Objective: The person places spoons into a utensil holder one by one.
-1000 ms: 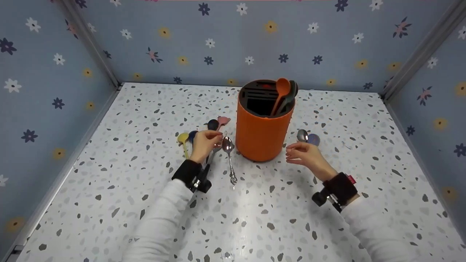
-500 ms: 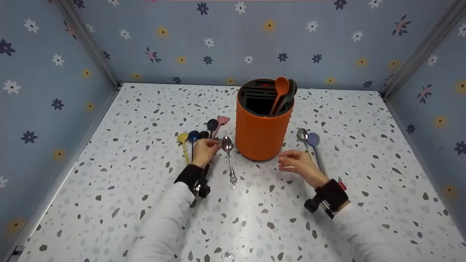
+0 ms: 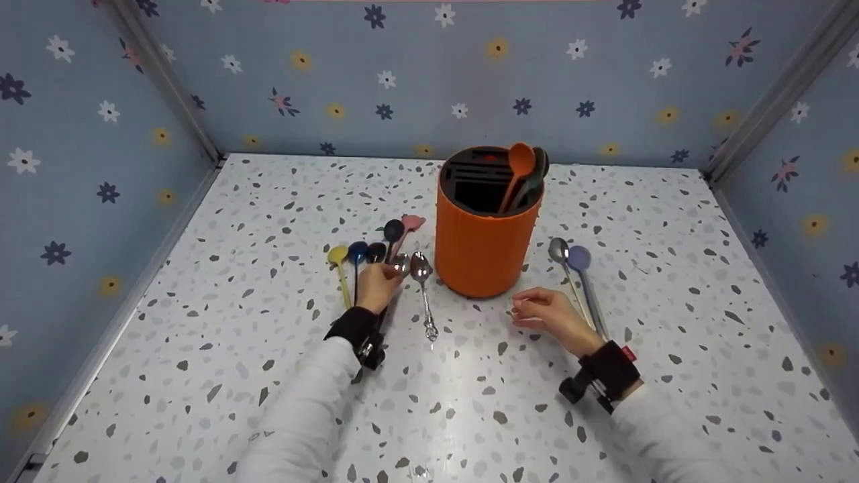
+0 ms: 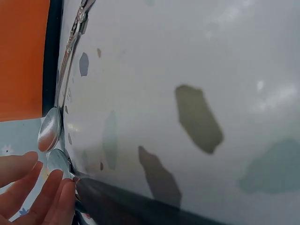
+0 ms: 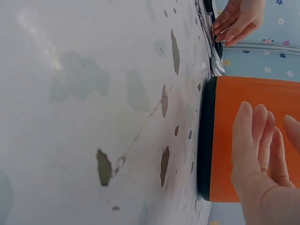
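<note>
My left hand (image 3: 378, 286) is over the left group of spoons, fingertips right at the neck of a silver spoon (image 3: 401, 263); in the left wrist view its fingers (image 4: 51, 192) reach past that spoon's bowl, and a dark handle (image 4: 112, 201) extends along the table below them. To its right lies a silver spoon with an ornate handle (image 3: 425, 295). My right hand (image 3: 553, 317) hovers in front of the orange utensil holder (image 3: 480, 258), fingers loosely bent and holding nothing. Inside the holder stand an orange spoon (image 3: 521, 161) and a dark utensil (image 3: 539, 168).
Beside my left hand lie yellow (image 3: 338, 255), blue (image 3: 358, 252), black (image 3: 394, 231) and pink (image 3: 412, 223) spoons. A silver spoon (image 3: 559, 250) and a purple spoon (image 3: 578, 258) lie right of the holder. Flower-patterned panels (image 3: 456, 80) enclose the speckled table (image 3: 496, 416).
My left hand has come down and slightly toward me, near the silver spoon. My right hand has moved left and toward me, uncovering more of the silver and purple spoons.
</note>
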The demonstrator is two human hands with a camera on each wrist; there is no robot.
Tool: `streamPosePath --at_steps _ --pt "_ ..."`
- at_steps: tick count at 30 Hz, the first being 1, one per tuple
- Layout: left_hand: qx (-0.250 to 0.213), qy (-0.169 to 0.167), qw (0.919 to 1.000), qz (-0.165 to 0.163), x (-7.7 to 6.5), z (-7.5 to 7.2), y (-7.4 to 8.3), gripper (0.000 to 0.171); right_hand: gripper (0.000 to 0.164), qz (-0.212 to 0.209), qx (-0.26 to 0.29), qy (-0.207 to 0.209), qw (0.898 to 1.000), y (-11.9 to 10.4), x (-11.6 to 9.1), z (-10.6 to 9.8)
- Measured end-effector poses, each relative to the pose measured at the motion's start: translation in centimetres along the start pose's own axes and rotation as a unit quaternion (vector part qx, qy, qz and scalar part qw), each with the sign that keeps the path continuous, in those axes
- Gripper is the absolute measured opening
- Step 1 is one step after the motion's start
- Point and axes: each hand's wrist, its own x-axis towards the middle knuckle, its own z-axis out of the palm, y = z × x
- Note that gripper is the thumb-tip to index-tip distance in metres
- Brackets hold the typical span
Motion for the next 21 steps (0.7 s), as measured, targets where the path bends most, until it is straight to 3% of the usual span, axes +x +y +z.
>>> streamPosePath --at_steps 5,8,9,11,14,16,18,21 --pt "0.054 0.06 0.9958 0.043 3.0 3.6 -7.0 0.004 0.044 0.013 0.012 0.002 1.0 0.3 -0.1 -0.1" --pt "0.078 0.046 0.995 0.043 3.5 4.1 -8.2 0.007 0.043 0.016 0.019 0.0 1.0 0.5 -0.1 -0.2" --pt "0.08 0.05 0.9944 0.047 3.4 4.1 -7.9 0.009 0.043 0.015 0.022 -0.001 1.0 0.5 -0.1 -0.3" --pt "0.091 0.02 0.995 0.034 2.4 3.1 -6.1 0.012 0.043 0.011 0.023 -0.002 1.0 0.6 -0.2 -0.4" --pt "0.106 0.042 0.9919 0.056 0.5 1.7 -2.9 0.017 0.041 0.011 0.026 -0.001 1.0 0.7 -0.3 -0.6" --pt "0.114 0.038 0.9912 0.055 -0.5 0.9 -1.2 0.016 0.04 0.012 0.026 0.001 1.0 0.8 -0.3 -0.6" --pt "0.117 0.047 0.9902 0.061 -0.6 0.9 -1.1 0.015 0.039 0.016 0.026 0.004 1.0 0.9 -0.4 -0.6" --pt "0.121 0.014 0.9922 0.027 0.3 1.5 -2.7 0.012 0.04 0.02 0.023 0.006 1.0 1.0 -0.4 -0.6"
